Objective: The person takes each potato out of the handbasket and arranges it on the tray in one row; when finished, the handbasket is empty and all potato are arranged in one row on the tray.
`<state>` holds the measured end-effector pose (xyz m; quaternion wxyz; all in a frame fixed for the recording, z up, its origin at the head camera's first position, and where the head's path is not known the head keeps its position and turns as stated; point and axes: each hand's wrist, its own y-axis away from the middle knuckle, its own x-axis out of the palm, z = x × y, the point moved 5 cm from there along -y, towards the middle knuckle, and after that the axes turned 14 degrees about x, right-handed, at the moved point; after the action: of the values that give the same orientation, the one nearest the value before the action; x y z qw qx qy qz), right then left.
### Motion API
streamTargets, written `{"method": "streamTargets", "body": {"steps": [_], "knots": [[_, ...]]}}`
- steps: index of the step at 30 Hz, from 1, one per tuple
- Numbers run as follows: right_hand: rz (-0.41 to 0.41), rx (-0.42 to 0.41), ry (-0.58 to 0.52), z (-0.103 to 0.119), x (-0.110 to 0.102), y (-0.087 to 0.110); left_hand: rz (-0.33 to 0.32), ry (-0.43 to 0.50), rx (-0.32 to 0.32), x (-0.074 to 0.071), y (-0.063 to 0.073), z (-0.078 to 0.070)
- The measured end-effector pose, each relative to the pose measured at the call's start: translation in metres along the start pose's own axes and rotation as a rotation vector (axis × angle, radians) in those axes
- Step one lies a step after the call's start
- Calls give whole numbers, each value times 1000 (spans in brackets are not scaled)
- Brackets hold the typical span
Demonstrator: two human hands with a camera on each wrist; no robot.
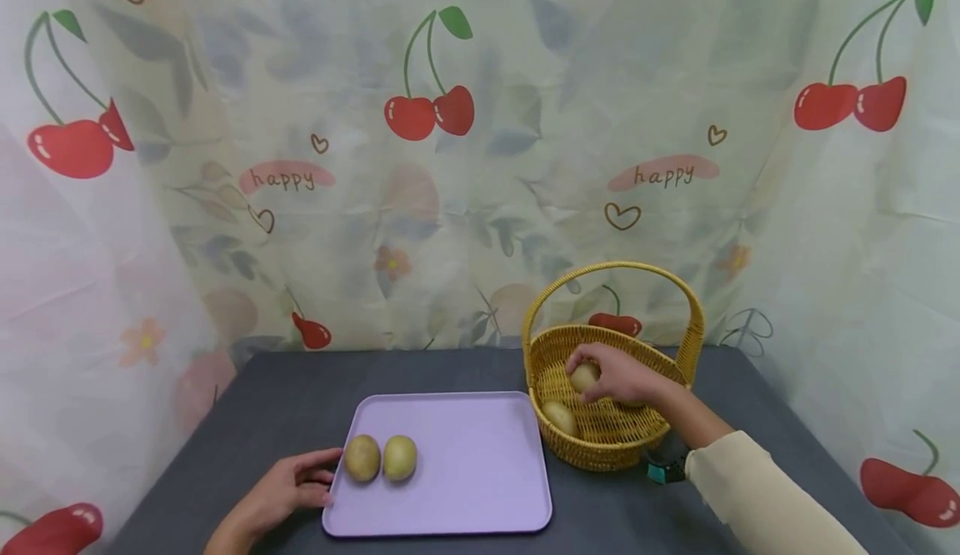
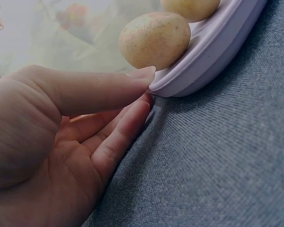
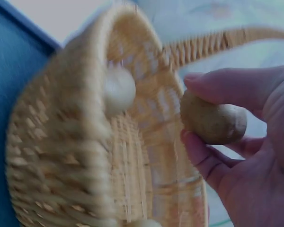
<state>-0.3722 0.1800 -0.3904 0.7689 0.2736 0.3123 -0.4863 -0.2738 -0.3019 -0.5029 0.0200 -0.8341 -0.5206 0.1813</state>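
My right hand (image 1: 615,374) grips a potato (image 1: 584,377) between thumb and fingers, over the wicker basket (image 1: 600,455). In the right wrist view that potato (image 3: 213,118) is at the basket's mouth. Another potato (image 1: 559,417) lies inside the basket's left side, and part of one more (image 3: 144,223) shows at the bottom of the right wrist view. My left hand (image 1: 281,492) pinches the left edge of a lilac tray (image 1: 480,463), thumb at the rim. On the tray's left part, two potatoes sit side by side, a browner one (image 1: 362,458) and a yellower one (image 1: 400,458).
A tall arched handle (image 1: 615,265) rises over the basket. The basket stands close to the tray's right edge, on a dark grey cloth-covered table (image 1: 300,380). A patterned curtain (image 1: 480,205) hangs behind and at both sides. Beneath my right forearm is a small dark and teal object (image 1: 665,467).
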Motion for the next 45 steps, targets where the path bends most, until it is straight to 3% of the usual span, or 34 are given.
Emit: {"method": "streamTargets", "body": {"steps": [8,13,17,31,38,45], "knots": [[-84,-99,-19,25,14,29,3,-4,30,2,0,3],[-62,-136,-75,44,32,38,-5,8,1,0,1,5],[-53,-151,-133,57,49,38,3,8,17,1,3,3],[-110,-215,-242,93,130,15,3,-10,62,2,2,-2],[-99,-127,-303,99,164,-12,9,2,46,2,1,-3],[-139,-70,-290,97,191,-33,2,-5,8,1,0,-3]]}}
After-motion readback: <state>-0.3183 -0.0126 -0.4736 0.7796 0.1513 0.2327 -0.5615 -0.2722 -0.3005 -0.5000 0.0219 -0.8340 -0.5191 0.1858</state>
